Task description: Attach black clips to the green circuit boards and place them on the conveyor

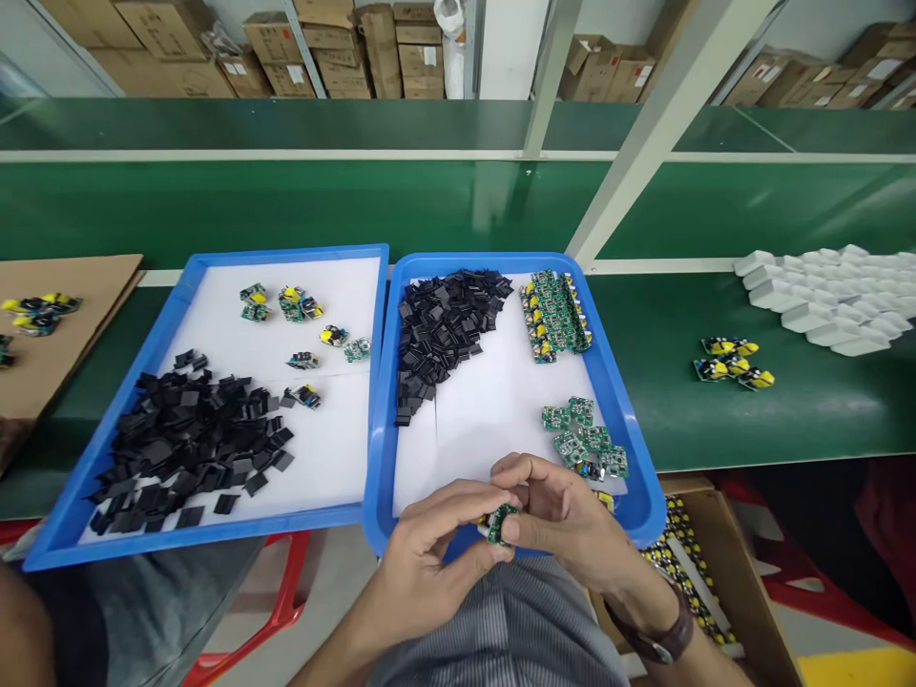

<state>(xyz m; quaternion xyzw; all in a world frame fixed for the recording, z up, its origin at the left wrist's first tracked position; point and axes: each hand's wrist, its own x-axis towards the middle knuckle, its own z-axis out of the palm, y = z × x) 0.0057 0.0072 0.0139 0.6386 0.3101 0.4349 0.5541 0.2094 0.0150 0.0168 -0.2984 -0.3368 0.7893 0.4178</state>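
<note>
Green worktops are spread across the frame, with cardboard boxes stored on shelving along its upper edge. At lower centre, a small circuit board is held up by two bare hands, near the close rim of a blue tray. It can be judged light and stiff, with little parts that could be bent or cracked if squeezed, so it is best taken by its edges. By the left hand it is pinched from the left, thumb and forefinger parted only by the board's own breadth. By the right hand it is clasped from the right, the thumb laid against it and the fingers curled behind; how firmly the hidden side is pressed cannot be told. Just beyond the right hand, loose boards are scattered in the tray; farther up, boards are packed in a block, and black flat pieces are heaped at the tray's upper left. More black pieces are held in a second tray at frame left, while white housings are clustered at far right.
</note>
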